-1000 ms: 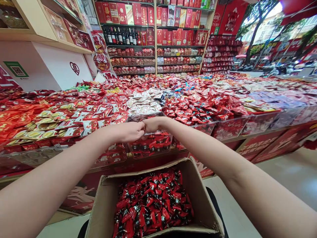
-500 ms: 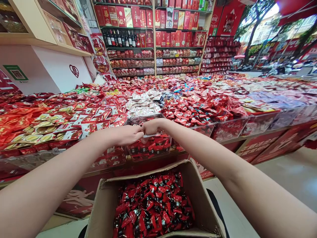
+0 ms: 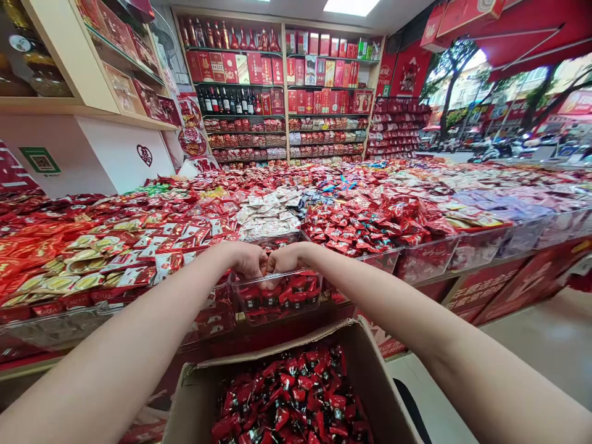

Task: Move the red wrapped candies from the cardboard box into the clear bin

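My left hand and my right hand meet at the front of a clear plastic bin. Both have their fingers curled, knuckles close together, over the bin's front edge. What the fingers hold, if anything, is hidden. Behind the clear wall lie red and black wrapped packets. Below my hands stands an open cardboard box, holding many red and black packets of a similar look.
A wide display of wrapped sweets spreads around the bin. White packets lie just behind it. Shelves with bottles and red boxes stand at the back. Parked scooters are outside at the right.
The view has tilted up, so the shelves and display sit lower in the picture. My left hand has turned, its knuckles now bent down into the bin beside my right hand.
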Demonstrator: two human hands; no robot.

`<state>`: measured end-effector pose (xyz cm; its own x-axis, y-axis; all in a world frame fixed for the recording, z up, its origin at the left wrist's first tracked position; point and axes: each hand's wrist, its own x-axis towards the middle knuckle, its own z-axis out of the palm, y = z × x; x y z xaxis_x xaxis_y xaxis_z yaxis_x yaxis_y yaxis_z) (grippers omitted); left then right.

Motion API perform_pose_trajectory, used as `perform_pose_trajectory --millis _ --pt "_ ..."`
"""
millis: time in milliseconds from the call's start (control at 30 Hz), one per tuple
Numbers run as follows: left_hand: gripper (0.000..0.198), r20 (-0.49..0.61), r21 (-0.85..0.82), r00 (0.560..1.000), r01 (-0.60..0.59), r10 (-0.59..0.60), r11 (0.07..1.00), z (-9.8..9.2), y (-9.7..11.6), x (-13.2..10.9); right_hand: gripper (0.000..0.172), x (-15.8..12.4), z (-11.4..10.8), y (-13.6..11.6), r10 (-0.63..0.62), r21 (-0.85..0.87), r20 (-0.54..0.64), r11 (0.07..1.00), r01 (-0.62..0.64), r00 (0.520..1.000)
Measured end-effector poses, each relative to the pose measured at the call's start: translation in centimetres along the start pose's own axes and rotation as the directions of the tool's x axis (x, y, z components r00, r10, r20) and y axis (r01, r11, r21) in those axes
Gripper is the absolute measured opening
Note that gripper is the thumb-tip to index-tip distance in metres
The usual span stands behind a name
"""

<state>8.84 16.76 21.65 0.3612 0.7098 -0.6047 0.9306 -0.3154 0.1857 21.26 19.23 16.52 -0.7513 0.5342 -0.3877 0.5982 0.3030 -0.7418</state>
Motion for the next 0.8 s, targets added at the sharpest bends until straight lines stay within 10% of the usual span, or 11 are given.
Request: perform_pose_trajectory --millis 800 --pt "0.030 -0.002 0.238 1.000 0.001 0.000 0.971 0.7 0.2 0.0 0.045 -0.2 -1.0 -0.9 0.157 -0.478 0.044 0.870 -0.117 0.987"
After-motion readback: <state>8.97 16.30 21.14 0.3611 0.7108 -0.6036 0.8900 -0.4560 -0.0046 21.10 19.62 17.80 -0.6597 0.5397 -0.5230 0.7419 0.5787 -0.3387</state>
